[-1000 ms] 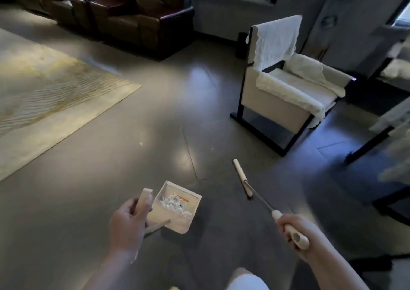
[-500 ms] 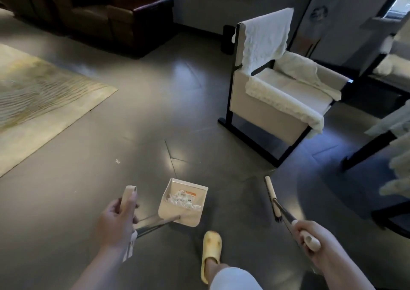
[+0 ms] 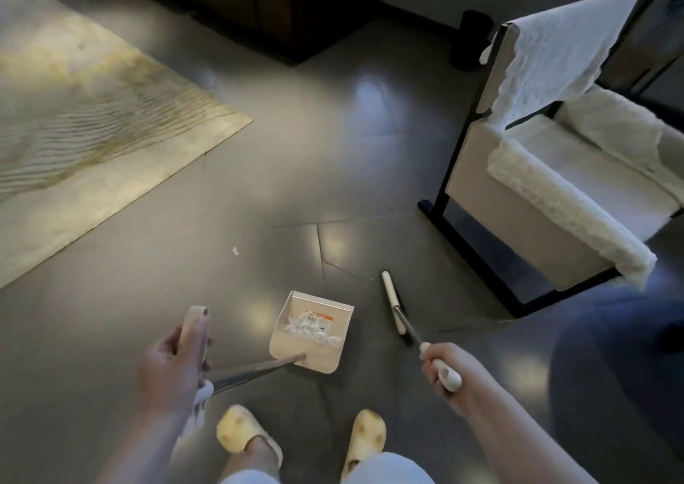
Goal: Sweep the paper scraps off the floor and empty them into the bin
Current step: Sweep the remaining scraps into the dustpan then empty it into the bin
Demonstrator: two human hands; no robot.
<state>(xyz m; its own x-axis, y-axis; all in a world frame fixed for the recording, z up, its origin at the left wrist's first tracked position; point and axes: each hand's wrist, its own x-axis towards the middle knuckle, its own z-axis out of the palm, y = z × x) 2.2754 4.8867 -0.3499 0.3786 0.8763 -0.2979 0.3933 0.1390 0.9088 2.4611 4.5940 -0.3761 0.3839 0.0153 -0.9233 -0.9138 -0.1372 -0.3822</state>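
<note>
I count 1 dustpan [image 3: 312, 330], cream, w/ a heap of white paper scraps [image 3: 311, 325] inside, too bunched to count; an orange-and-white label shows on its inner wall. The pan sits low over the floor [image 3: 333, 172], ahead of my feet; can't tell if it touches. Its metal shaft [image 3: 255, 369] runs back to 1 cream handle, which my left hand [image 3: 174, 365] grips w/ fingers wrapped round it. 1 broom [image 3: 398, 308]: cream head just right of the pan, apart from it, thin shaft leading up to a white handle end that my right hand [image 3: 448, 369] holds in a closed fist. So 2 hands, both gripping, 1 tool each. 1 stray scrap [image 3: 235, 251] lies on the floor well left and fwd of the pan, plus a tiny white speck near the broom tip. 2 yellow slippers [image 3: 237, 430], one per foot, at the bottom edge. Floor is dark grey glossy tile w/ light patches and a visible joint line. 1 beige-gold rug [image 3: 85, 113] to the left, its corner pointing in. 1 cream armchair [image 3: 562, 172] w/ black frame on the right, white cloth draped over its back. Dark sofa [image 3: 259, 2] along the far wall, and 1 dark cylinder [image 3: 470, 39] behind the chair, maybe a bin, too dim to say.
</note>
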